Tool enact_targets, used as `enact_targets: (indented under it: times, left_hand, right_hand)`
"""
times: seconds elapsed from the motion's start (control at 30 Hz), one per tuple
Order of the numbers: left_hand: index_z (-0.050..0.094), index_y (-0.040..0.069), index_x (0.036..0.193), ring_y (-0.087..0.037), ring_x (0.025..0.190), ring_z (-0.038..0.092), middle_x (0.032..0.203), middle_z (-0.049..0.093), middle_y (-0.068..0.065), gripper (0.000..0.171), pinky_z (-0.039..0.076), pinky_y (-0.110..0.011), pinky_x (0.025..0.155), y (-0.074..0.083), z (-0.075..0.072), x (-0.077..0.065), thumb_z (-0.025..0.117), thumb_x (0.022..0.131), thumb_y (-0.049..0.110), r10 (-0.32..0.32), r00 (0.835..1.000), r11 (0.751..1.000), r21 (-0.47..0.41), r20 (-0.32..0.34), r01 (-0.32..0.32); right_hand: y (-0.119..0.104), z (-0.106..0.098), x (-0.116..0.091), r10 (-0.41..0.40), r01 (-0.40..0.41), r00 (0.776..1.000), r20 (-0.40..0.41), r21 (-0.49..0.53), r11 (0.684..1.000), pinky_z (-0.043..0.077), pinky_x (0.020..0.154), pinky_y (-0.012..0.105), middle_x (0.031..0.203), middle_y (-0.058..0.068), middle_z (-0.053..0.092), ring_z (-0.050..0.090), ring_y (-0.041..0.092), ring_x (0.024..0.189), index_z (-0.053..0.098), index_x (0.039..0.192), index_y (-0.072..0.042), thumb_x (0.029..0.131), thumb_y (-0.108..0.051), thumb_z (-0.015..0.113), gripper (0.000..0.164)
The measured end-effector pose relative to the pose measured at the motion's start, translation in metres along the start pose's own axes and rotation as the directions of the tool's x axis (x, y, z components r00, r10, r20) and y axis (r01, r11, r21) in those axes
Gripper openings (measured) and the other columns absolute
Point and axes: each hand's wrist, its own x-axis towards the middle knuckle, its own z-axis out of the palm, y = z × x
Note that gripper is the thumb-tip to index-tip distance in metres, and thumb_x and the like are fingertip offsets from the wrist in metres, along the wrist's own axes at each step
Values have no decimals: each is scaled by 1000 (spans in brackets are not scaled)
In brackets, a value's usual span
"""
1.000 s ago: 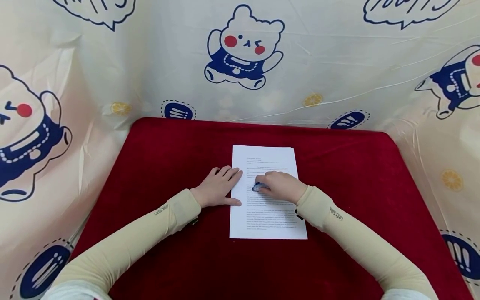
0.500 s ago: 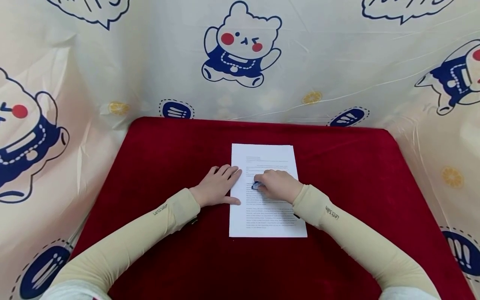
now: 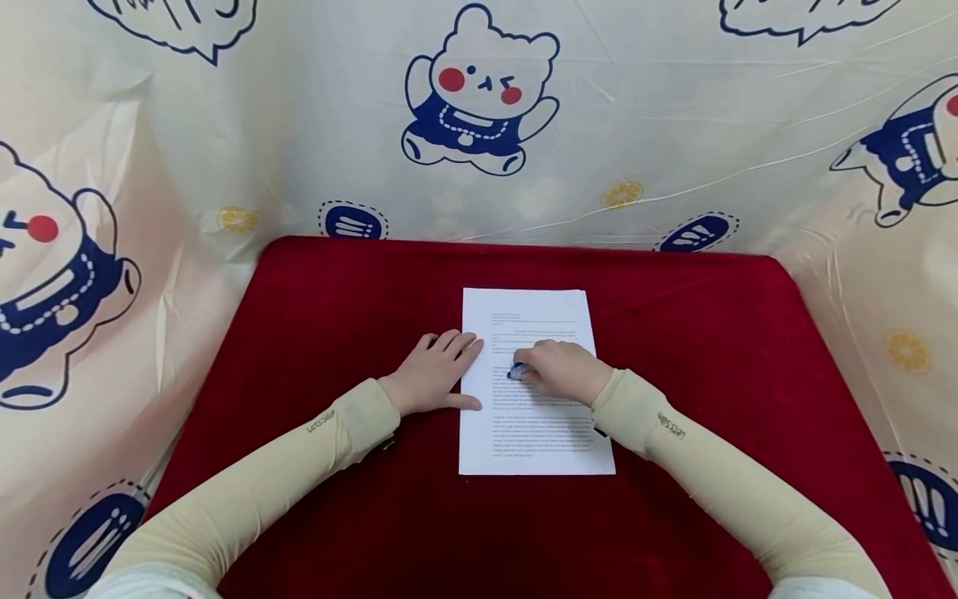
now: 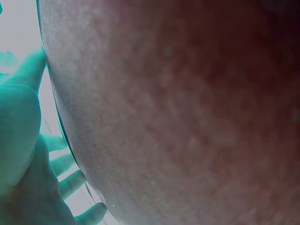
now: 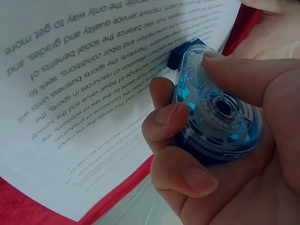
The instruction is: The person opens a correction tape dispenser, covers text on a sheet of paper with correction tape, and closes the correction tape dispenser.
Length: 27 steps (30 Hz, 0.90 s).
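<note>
A sheet of printed paper lies on the red cloth. Along its left edge my left hand rests flat with fingers spread, fingertips and thumb on the margin. My right hand is over the middle of the text and grips a correction tape dispenser. Seen from the right wrist, the clear blue dispenser sits between thumb and curled fingers, its dark blue tip end at the printed lines. The left wrist view is mostly blocked by a blurred brownish surface, with the left hand showing at one side.
The red cloth covers the table around the paper. Behind it and at both sides hangs a pale curtain printed with cartoon bears. A second sheet edge shows slightly at the paper's upper right corner.
My right hand with the correction tape dispenser shifts slightly left, then back to the right over the text. The left hand stays in place on the paper's edge.
</note>
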Motion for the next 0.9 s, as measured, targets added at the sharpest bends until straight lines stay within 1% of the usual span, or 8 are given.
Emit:
enact_targets:
  times: [0.1,0.33,0.57,0.73,0.9]
  left_hand:
    - [31,6,163,-35,149,32,165,36,-15,103,35,-59,114,1,-1,0,60,92,75,-5,1000,1000,1,9,5]
    - [33,5,162,-35,149,33,164,37,-15,102,35,-59,113,1,-2,-1,60,92,74,0,1000,1000,2,-4,0]
    - [33,6,162,-34,148,34,164,38,-15,103,36,-58,113,2,-2,0,59,91,76,-4,1000,1000,21,-6,4]
    - [34,4,162,-35,148,34,163,38,-16,102,35,-58,113,2,0,1,60,92,74,-2,1000,1000,10,-12,2]
    - [34,5,162,-34,147,34,163,39,-15,102,35,-58,113,2,-2,0,61,91,74,-10,1000,1000,-4,-10,10]
  right_hand:
    - [1,-1,-1,3,-3,1000,5,3,1000,54,65,30,92,4,73,62,12,75,74,110,-11,97,-12,74,13]
    - [4,-2,-4,20,-21,1000,23,29,999,52,66,29,91,2,72,59,12,74,74,110,-11,97,-11,74,13]
    - [9,-2,-7,37,-38,999,18,30,999,53,69,31,96,4,73,58,13,76,75,113,-12,97,-11,74,16]
    - [13,-2,-11,48,-48,999,21,39,998,51,68,30,93,3,73,57,14,74,75,113,-13,97,-11,74,16]
    - [18,-2,-15,62,-63,998,27,44,997,49,67,29,92,3,72,56,15,74,75,113,-13,96,-10,74,17]
